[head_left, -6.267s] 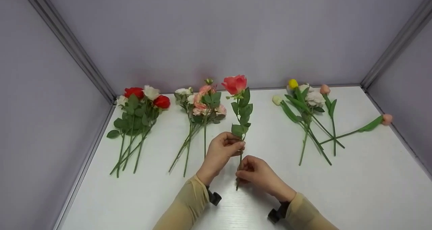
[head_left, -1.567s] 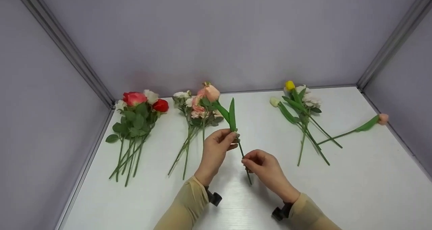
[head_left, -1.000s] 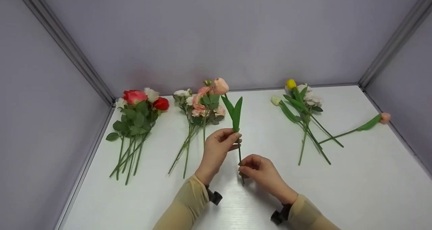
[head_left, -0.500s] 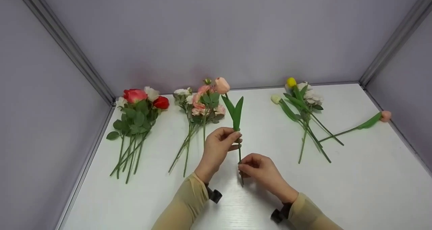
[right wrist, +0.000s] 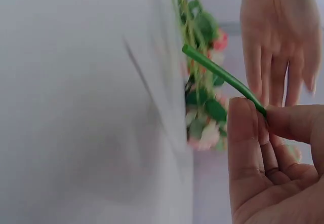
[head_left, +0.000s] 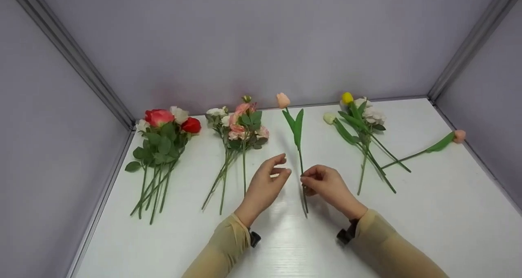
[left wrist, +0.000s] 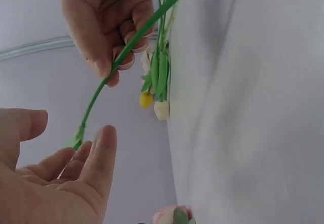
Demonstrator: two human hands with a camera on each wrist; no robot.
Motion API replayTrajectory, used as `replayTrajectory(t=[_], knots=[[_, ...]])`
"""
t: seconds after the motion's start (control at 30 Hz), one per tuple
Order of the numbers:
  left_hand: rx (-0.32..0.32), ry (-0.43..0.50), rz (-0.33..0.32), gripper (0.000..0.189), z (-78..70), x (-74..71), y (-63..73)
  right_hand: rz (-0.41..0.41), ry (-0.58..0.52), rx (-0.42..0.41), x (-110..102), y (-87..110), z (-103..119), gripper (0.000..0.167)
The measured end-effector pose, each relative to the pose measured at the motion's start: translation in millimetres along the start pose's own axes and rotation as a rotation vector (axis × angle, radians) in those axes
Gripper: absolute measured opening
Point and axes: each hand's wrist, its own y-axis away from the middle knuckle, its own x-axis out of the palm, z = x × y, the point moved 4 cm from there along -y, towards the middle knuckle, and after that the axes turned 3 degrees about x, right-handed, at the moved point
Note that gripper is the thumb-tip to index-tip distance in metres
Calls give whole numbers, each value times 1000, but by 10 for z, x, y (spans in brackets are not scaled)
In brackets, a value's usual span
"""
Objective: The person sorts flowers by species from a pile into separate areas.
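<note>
A peach tulip [head_left: 298,135] with green leaves stands nearly upright over the middle of the white table in the head view. My right hand [head_left: 329,186] pinches its stem between thumb and fingertips, low on the stem. In the right wrist view the cut end of the stem [right wrist: 217,72] sticks out past the thumb. My left hand [head_left: 265,184] is just left of the stem, its fingers parted and holding nothing. The left wrist view shows that same left hand [left wrist: 66,178] spread, with the green stem crossing above it.
Roses in red, pink and white [head_left: 163,135] lie at the table's left. Beside them is a bunch of pink and white flowers [head_left: 240,127]. On the right lie yellow and white tulips with pale blooms [head_left: 363,127], and another peach tulip [head_left: 440,143]. Grey walls [head_left: 261,45] enclose the white table [head_left: 428,212].
Earlier a pinkish-red rose was in both hands; it now lies with the left bunch. Both hands then held the peach tulip. My left hand has let go, and the tulip has moved right.
</note>
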Motion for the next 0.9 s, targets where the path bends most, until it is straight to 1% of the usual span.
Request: replayTrajectory(t=[0.07, 0.2, 0.27, 0.37, 0.43, 0.5, 0.6, 0.7, 0.8, 0.9], knots=[[34, -160, 48, 57, 26, 0, 101, -12, 36, 55, -134, -147, -37, 14], [161, -480, 174, 62, 78, 43, 343, -10, 96, 155, -344, -373, -134, 15], [236, -605, 240, 65, 113, 80, 464, -3, 117, 196, -397, -434, -173, 16], [335, -744, 325, 70, 165, 123, 615, 12, 130, 232, -433, -487, -209, 19], [382, -801, 360, 71, 192, 145, 684, 14, 129, 249, -445, -502, -216, 20], [409, -829, 384, 70, 208, 162, 724, 18, 126, 257, -452, -517, -223, 21], [420, -842, 409, 70, 229, 192, 749, 21, 137, 264, -456, -526, -220, 21], [430, -856, 423, 69, 237, 232, 749, 22, 201, 248, -463, -509, -186, 22], [457, -883, 436, 70, 223, 303, 726, -6, 258, 219, -546, -471, -145, 22], [505, -917, 438, 71, 194, 382, 703, -45, 292, 175, -723, -436, -89, 24]])
